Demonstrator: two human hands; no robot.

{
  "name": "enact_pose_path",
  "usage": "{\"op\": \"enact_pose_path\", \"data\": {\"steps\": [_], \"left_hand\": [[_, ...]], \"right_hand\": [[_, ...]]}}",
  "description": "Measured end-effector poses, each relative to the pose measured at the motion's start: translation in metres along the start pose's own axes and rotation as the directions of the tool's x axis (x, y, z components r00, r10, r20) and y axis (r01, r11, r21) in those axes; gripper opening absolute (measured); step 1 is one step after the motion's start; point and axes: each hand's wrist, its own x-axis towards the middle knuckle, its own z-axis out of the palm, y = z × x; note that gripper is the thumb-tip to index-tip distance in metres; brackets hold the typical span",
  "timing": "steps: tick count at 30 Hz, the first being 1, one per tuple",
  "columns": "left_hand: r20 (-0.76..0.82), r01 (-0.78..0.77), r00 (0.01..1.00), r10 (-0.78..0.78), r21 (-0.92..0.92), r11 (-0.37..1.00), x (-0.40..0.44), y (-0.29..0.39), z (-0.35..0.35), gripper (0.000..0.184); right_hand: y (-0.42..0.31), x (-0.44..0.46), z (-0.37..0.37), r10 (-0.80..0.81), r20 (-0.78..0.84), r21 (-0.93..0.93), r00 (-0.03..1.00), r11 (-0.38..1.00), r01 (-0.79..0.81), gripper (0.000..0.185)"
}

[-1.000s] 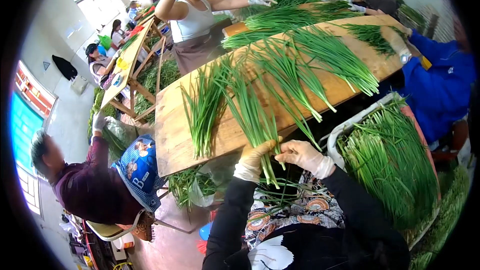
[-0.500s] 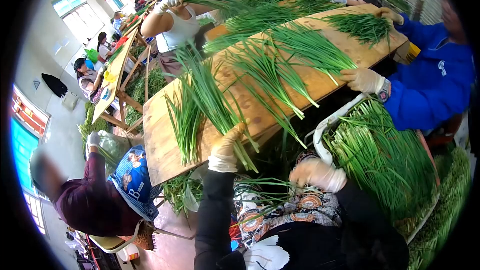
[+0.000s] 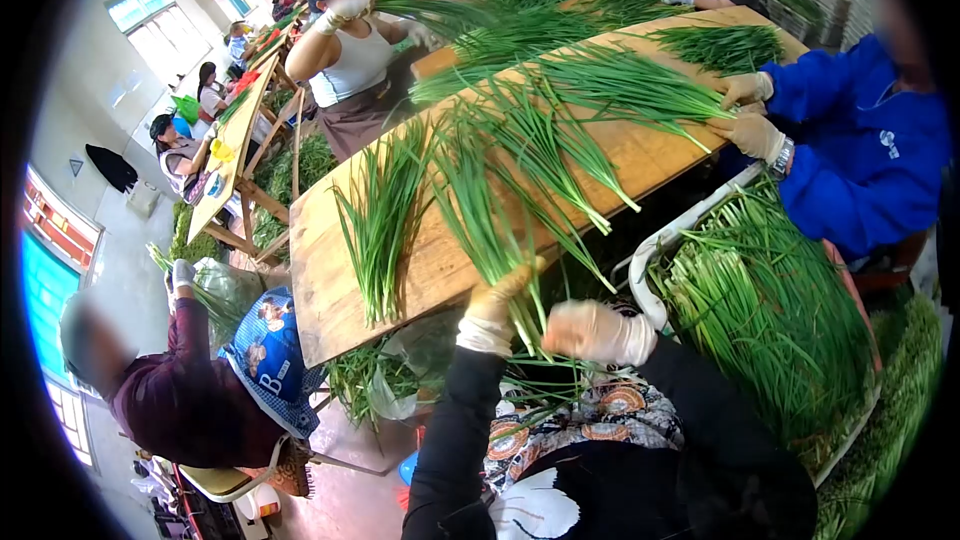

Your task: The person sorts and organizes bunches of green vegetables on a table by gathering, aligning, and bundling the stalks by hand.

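Note:
My gloved left hand [image 3: 503,298] is closed round a bunch of garlic chives [image 3: 478,220], near the pale stem ends at the table's front edge. The leaves of that bunch lean away over the wooden table [image 3: 325,285]. Close beside the stem ends, my gloved right hand [image 3: 592,332] has its fingers curled in; what they grip, if anything, is hidden. A separate bunch of chives [image 3: 380,230] lies to the left on the boards, and more chives [image 3: 550,155] are spread to the right. Loose leaves lie across my patterned lap [image 3: 590,410].
A white-rimmed tub of chives [image 3: 760,310] stands at my right. A person in blue [image 3: 860,150] holds chives at the table's right side. Across it, a person in a white top [image 3: 355,65] lifts a bunch. Another person [image 3: 190,400] sits at left.
My left hand has moved right with its bunch, away from the bunch at left. My right hand has come up from my lap to the stem ends. The blue-sleeved person's hands have come together.

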Motion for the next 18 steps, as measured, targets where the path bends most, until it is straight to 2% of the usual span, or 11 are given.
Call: {"op": "enact_pose_path", "data": {"steps": [2,4,5,6,8,9,10,13,14,16,18], "left_hand": [[-0.189,0.056,0.981,-0.047,0.044,0.997,0.0,0.013,0.0,0.03],[-0.159,0.083,0.982,-0.1,-0.11,0.99,0.003,0.023,-0.014,0.027],[-0.118,0.058,0.991,-0.065,-0.065,0.996,0.003,0.026,-0.019,0.025],[-0.097,0.072,0.992,-0.08,-0.085,0.994,0.0,0.029,-0.02,0.027],[-0.091,0.1,0.989,-0.117,-0.172,0.98,-0.004,0.021,-0.019,0.029],[-0.066,0.057,0.995,-0.069,-0.172,0.983,-0.004,0.013,-0.017,0.031],[-0.041,0.014,0.999,-0.021,-0.172,0.985,-0.002,0.002,-0.017,0.033],[0.057,0.172,0.985,-0.162,-0.307,0.936,0.004,-0.027,-0.032,0.036],[0.019,0.211,0.976,-0.216,-0.303,0.929,0.003,-0.03,-0.029,0.037],[0.004,0.213,0.975,-0.22,-0.277,0.937,-0.004,-0.03,-0.02,0.035],[-0.057,0.1,0.991,-0.119,-0.266,0.959,-0.012,-0.029,-0.019,0.035]], "right_hand": [[-0.011,-0.022,0.006,-0.248,0.298,0.11,0.922,0.968,0.225,0.012],[-0.008,-0.06,0.018,-0.091,0.853,0.222,0.515,0.955,-0.198,0.014],[-0.034,-0.049,-0.008,0.223,0.902,-0.093,0.37,0.937,-0.338,0.02],[-0.04,-0.045,-0.026,0.303,0.735,-0.165,0.606,0.948,-0.273,0.021],[-0.036,-0.029,-0.066,-0.001,0.479,-0.358,0.878,0.913,0.196,0.022],[-0.03,-0.026,-0.077,0.402,0.285,-0.256,0.87,0.907,-0.334,0.025],[-0.024,-0.022,-0.084,0.757,0.154,-0.049,0.636,0.648,-0.76,0.029],[0.009,-0.005,-0.082,0.517,0.057,-0.443,0.854,0.78,-0.442,0.04],[0.025,-0.001,-0.066,0.621,-0.048,-0.565,0.783,0.629,-0.534,0.042],[0.042,0.013,-0.058,0.763,0.184,-0.445,0.619,0.626,-0.64,0.037],[0.032,0.013,-0.049,0.73,0.245,0.168,0.638,0.616,-0.769,0.028]]}}
